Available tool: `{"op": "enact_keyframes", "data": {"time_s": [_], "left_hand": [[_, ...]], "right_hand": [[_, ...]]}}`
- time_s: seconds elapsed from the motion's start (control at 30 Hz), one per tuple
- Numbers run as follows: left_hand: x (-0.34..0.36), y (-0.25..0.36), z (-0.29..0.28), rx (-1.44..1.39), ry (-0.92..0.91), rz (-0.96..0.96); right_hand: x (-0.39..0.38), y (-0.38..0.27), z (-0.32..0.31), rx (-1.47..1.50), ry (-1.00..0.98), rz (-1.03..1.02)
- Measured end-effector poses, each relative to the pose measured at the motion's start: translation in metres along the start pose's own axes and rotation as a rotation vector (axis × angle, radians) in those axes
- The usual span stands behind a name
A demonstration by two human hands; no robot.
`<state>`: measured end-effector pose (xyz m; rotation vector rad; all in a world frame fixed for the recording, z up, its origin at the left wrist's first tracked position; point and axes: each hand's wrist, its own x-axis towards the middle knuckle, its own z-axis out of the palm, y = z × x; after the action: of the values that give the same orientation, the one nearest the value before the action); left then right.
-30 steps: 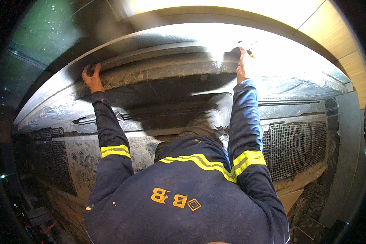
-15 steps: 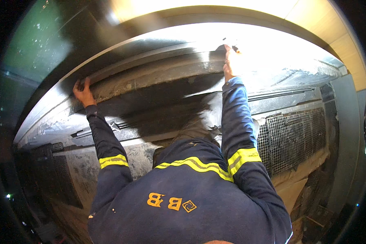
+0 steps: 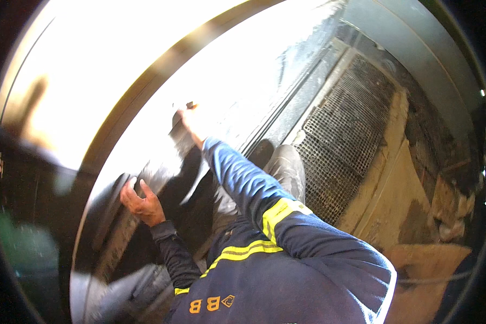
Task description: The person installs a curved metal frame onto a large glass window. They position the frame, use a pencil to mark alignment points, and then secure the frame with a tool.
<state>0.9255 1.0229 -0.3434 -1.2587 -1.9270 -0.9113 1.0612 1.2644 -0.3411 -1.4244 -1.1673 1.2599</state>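
My left hand (image 3: 142,202) is at the edge of a long, dusty metal ledge (image 3: 116,240), thumb and fingers apart and nothing seen between them. Farther up the same ledge, my right hand (image 3: 193,125) has its fingers closed under strong glare. A small dark piece shows at its fingertips, and a grey shape lies beside them; I cannot make out what they are. Dark shadow fills the space below the ledge between my arms. Both arms wear dark blue sleeves, with yellow reflective bands.
A black perforated mat (image 3: 343,137) lies to the right of my knee (image 3: 287,167). Beyond it are a worn tan sheet (image 3: 375,200), a brown board (image 3: 424,272) and broken rubble. A grey panel (image 3: 416,43) rises at the upper right. Glare whitens the upper left.
The view has swung to the right and tilted. My left hand has come closer to my right hand along the ledge. The right hand's fingers remain closed.
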Motion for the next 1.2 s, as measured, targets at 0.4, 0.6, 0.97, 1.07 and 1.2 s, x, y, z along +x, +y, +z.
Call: {"op": "enact_keyframes", "data": {"time_s": [0.4, 0.6, 0.97, 1.07, 1.2], "left_hand": [[0.114, 0.01, 0.002, 0.353, -0.462, 0.054], [0.106, 0.01, 0.009, 0.315, -0.369, 0.038], [0.107, 0.01, 0.009, 0.299, -0.292, 0.09], [0.107, 0.013, 0.01, 0.277, -0.295, 0.089], [0.107, 0.013, 0.008, 0.281, -0.338, 0.07]], "right_hand": [[0.003, -0.012, -0.014, -0.056, 0.063, -0.034], [0.027, -0.017, -0.044, -0.115, 0.019, -0.059], [0.248, 0.019, -0.088, -0.099, 0.512, -0.452], [0.266, 0.038, -0.081, 0.096, 0.422, -0.44], [0.27, 0.043, -0.083, 0.461, 0.038, -0.313]]}}
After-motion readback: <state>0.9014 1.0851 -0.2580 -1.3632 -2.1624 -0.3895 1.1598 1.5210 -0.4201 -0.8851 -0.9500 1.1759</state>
